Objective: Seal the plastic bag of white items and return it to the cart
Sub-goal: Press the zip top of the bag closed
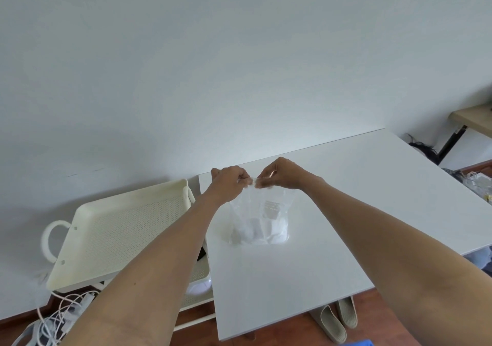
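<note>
1. Bag (259, 218) first: a clear plastic one standing upright on the white table (346, 186), near its left edge, with the white items (255, 230) heaped in its bottom. Its mouth is the top edge, running left to right between my two hands.

2. My left hand (231, 180) pinches the left part of that top edge, fingers curled around the plastic. My right hand (279, 176) pinches it just beside, thumb and fingers closed on the strip. The two grips nearly touch at the middle of the mouth.

3. The relation I care about: the seal line lies sideways, so I judge the closing move has to travel along it, each hand working outward toward its own corner. I cannot tell how much of the strip is already pressed shut; the plastic is too clear to read.

4. The cart (119, 228) sits to the left of the table, its cream perforated top tray right beside the table edge and lower than the bag. My left hand is the nearer one for the hand-over.

5. Cables (61, 316) lie on the floor beneath the cart, and slippers (335, 321) sit under the table, both away from the work.
</note>
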